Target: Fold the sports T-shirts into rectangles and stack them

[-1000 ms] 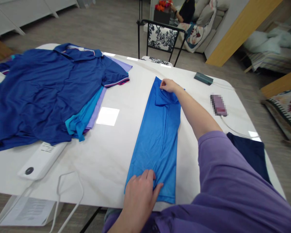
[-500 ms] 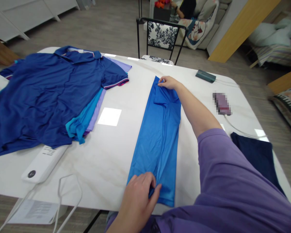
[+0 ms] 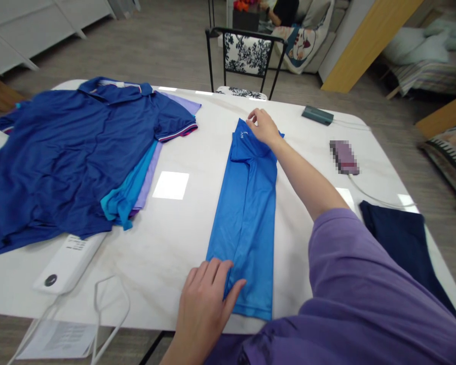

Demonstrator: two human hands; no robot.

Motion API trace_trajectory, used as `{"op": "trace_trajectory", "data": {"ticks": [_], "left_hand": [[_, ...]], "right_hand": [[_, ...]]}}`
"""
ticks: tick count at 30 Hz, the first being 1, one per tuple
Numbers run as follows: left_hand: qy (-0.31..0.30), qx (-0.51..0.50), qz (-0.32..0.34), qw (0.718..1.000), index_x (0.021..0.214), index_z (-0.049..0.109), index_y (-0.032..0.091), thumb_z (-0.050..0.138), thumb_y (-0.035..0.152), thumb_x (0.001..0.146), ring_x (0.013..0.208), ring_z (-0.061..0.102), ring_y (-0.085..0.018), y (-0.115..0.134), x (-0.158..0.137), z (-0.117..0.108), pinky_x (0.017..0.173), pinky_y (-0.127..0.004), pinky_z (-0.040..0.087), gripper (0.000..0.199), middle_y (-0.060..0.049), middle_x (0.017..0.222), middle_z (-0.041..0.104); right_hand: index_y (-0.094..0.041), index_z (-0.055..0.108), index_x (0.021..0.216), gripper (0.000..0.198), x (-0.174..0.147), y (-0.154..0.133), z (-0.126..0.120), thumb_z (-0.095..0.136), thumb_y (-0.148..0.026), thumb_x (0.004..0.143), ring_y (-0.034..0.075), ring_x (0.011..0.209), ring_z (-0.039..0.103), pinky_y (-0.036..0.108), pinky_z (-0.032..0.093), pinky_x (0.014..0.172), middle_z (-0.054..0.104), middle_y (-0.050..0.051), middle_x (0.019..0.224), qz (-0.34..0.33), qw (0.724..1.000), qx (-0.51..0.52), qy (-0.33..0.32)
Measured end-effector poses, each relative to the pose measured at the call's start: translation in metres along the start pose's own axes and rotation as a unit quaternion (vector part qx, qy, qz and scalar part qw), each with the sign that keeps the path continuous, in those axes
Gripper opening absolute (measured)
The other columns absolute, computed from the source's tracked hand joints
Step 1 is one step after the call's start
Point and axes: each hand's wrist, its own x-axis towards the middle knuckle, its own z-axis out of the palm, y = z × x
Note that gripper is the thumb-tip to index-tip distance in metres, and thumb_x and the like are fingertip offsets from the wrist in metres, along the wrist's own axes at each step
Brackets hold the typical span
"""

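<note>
A bright blue shirt [image 3: 243, 218], folded into a long narrow strip, lies lengthwise in front of me on the white table. My left hand [image 3: 207, 291] rests at its near left edge, fingers loosely spread and the thumb apart over the fabric. At the far end, my right hand [image 3: 264, 125] is over the collar area with bent fingers and a gap between thumb and fingertips. A short sleeve is folded across the upper part, and a small white print shows beside the right fingertips. Whether those fingertips touch the cloth is hard to see.
Dark blue polo shirt [image 3: 87, 162] spread over other garments at left; white power strip-like device [image 3: 66, 263] with a cable below it. A dark green box [image 3: 317, 115], a blurred phone [image 3: 344, 157] and folded navy cloth [image 3: 403, 243] lie right. A chair [image 3: 247, 56] stands beyond.
The folded sleeve has shifted left, and the white print has come into view. My right fingers have loosened from the cloth. My left hand has opened from a pinch at the near end.
</note>
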Motion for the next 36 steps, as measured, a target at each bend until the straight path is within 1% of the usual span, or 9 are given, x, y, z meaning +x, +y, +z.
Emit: {"op": "trace_trajectory", "data": {"ticks": [2,6,9,13,20,25,29,32,36], "left_hand": [[0.013,-0.009,0.078,0.997,0.148,0.067,0.028,0.065,0.044,0.114,0.130,0.078,-0.036,0.000,0.017,0.001,0.103,-0.060,0.067,0.038,-0.012,0.143,0.081],[-0.032,0.006,0.175,0.984,0.182,0.042,0.027,0.067,0.055,0.111,0.173,0.045,-0.036,-0.001,0.039,0.014,0.133,-0.066,0.056,0.080,-0.006,0.186,0.048],[-0.054,0.031,0.179,0.982,0.190,0.023,0.033,0.066,0.064,0.108,0.178,0.035,-0.035,-0.007,0.037,0.025,0.135,-0.071,0.054,0.098,-0.002,0.191,0.034],[-0.062,0.068,0.176,0.980,0.190,0.008,0.035,0.066,0.068,0.104,0.178,0.034,-0.034,-0.014,0.030,0.031,0.132,-0.071,0.058,0.109,-0.002,0.190,0.031],[-0.067,0.113,0.171,0.976,0.190,0.014,0.035,0.066,0.072,0.099,0.178,0.033,-0.032,-0.011,0.026,0.031,0.132,-0.066,0.061,0.111,-0.003,0.190,0.034],[-0.085,0.127,0.166,0.974,0.190,0.018,0.036,0.065,0.073,0.099,0.179,0.032,-0.033,-0.011,0.022,0.031,0.133,-0.065,0.059,0.109,0.000,0.191,0.034],[-0.101,0.127,0.163,0.973,0.190,0.019,0.035,0.068,0.070,0.100,0.180,0.029,-0.035,-0.010,0.021,0.030,0.137,-0.066,0.052,0.109,-0.001,0.192,0.032],[-0.102,0.131,0.166,0.972,0.190,0.020,0.033,0.068,0.068,0.101,0.181,0.027,-0.036,-0.007,0.020,0.029,0.140,-0.066,0.046,0.107,-0.003,0.193,0.029],[-0.090,0.125,0.165,0.974,0.190,0.021,0.033,0.070,0.067,0.103,0.182,0.026,-0.037,-0.002,0.017,0.031,0.143,-0.065,0.039,0.105,-0.005,0.195,0.026]], "right_hand": [[-0.019,0.074,0.139,0.046,-0.016,0.029,-0.025,0.062,-0.056,0.114,0.038,0.129,0.067,0.061,0.052,0.124,0.072,0.018,0.133,0.009,1.000,-0.004,0.014],[-0.014,0.083,0.125,0.040,-0.046,0.096,-0.065,0.070,-0.048,0.107,0.036,0.120,0.072,0.058,0.056,0.120,0.076,0.020,0.129,0.053,0.998,0.002,-0.027],[-0.015,0.085,0.128,0.038,-0.056,0.127,-0.070,0.076,-0.040,0.101,0.032,0.116,0.073,0.053,0.057,0.119,0.076,0.019,0.134,0.067,0.996,0.016,-0.052],[-0.013,0.086,0.120,0.031,-0.046,0.135,-0.062,0.079,-0.029,0.095,0.030,0.117,0.072,0.048,0.056,0.120,0.075,0.019,0.137,0.074,0.996,0.008,-0.053],[-0.015,0.079,0.106,0.019,-0.022,0.140,-0.066,0.083,-0.032,0.099,0.019,0.077,0.064,0.037,0.060,0.088,0.076,0.005,0.090,0.133,0.976,0.132,-0.112],[-0.016,0.077,0.106,0.027,-0.005,0.149,-0.062,0.089,-0.039,0.097,0.019,0.078,0.065,0.038,0.061,0.085,0.075,0.005,0.088,0.123,0.968,0.148,-0.159],[-0.014,0.081,0.118,0.036,-0.007,0.127,-0.051,0.085,-0.042,0.097,0.032,0.111,0.073,0.051,0.061,0.110,0.079,0.016,0.119,0.060,0.993,0.028,-0.098],[-0.013,0.077,0.142,0.050,-0.032,0.079,-0.036,0.067,-0.049,0.109,0.041,0.139,0.067,0.060,0.052,0.126,0.070,0.023,0.152,0.032,0.999,-0.028,-0.027],[-0.023,0.061,0.171,0.069,-0.084,0.003,-0.003,0.048,-0.065,0.117,0.041,0.168,0.047,0.063,0.036,0.140,0.053,0.013,0.180,-0.032,0.991,-0.022,-0.130]]}}
